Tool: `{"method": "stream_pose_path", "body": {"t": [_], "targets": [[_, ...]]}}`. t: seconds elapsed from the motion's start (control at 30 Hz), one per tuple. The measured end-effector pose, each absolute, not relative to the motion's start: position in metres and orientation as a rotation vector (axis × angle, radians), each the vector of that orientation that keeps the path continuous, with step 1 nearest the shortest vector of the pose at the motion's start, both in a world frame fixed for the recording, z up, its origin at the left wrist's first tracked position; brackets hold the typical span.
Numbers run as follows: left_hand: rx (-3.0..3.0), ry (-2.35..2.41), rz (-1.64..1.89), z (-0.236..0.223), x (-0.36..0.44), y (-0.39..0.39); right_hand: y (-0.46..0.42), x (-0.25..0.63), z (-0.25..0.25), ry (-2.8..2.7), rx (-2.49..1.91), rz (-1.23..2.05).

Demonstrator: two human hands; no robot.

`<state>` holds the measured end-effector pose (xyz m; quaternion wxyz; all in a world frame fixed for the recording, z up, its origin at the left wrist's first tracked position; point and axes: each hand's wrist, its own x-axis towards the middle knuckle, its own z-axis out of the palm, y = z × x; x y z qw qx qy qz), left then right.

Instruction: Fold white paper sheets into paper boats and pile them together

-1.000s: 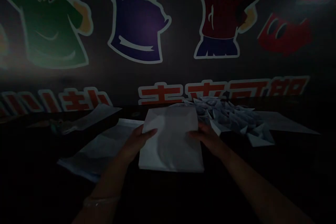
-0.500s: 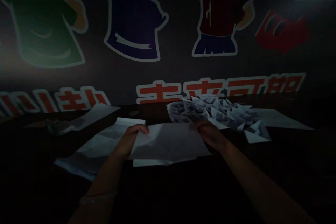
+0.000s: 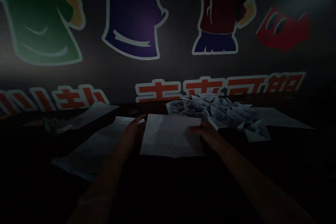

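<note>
A white sheet of paper [image 3: 170,134], roughly square in outline, is in front of me at the middle of the dark table. My right hand [image 3: 208,134] grips its right side, thumb on top and the other fingers mostly hidden behind the edge. Just off the left edge is my left hand [image 3: 132,131], fingers stretched out and apart, with nothing visible in them. Behind my left forearm lies a stack of white paper sheets [image 3: 98,145].
A heap of folded white paper pieces [image 3: 223,110] stands at the back right, beside a flat white sheet [image 3: 280,117]. Farther left lie another white paper [image 3: 91,113] and a dim, unclear object [image 3: 51,126]. A wall with cartoon figures [image 3: 131,17] rises behind the table [image 3: 168,189].
My left hand has let go of the paper's left side. The sheet now looks narrower and squarer, and the lower layer that showed beneath it is no longer visible. My right thumb has come onto its top.
</note>
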<state>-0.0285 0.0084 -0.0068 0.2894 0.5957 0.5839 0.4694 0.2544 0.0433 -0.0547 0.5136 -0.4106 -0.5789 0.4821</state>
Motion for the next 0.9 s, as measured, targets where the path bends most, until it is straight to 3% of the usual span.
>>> {"method": "stream_pose_path", "body": {"t": [0.2,0.43,0.53,0.63,0.7,0.8,0.9], "targets": [[1.348,1.212,1.013,-0.023,-0.036,0.010,0.038,0.250,-0.048,-1.174,-0.921,1.279],[1.356,1.337,1.332,-0.020,-0.039,0.015,0.044,0.250,-0.051,-1.032,-0.874,1.282],[1.445,1.405,1.450,-0.017,-0.039,0.015,0.042,0.251,-0.049,-1.032,-0.883,0.999],[1.703,1.589,1.602,-0.012,-0.031,0.009,0.028,0.246,-0.043,-1.141,-0.974,0.490],[1.823,1.467,1.553,-0.011,-0.021,-0.001,0.014,0.238,-0.041,-1.285,-0.953,0.222],[1.871,0.922,1.249,-0.014,-0.005,-0.018,-0.006,0.218,-0.044,-1.753,-0.698,0.062],[1.854,0.824,1.185,-0.020,0.008,-0.027,-0.017,0.199,-0.051,-2.245,-0.531,0.068]]}}
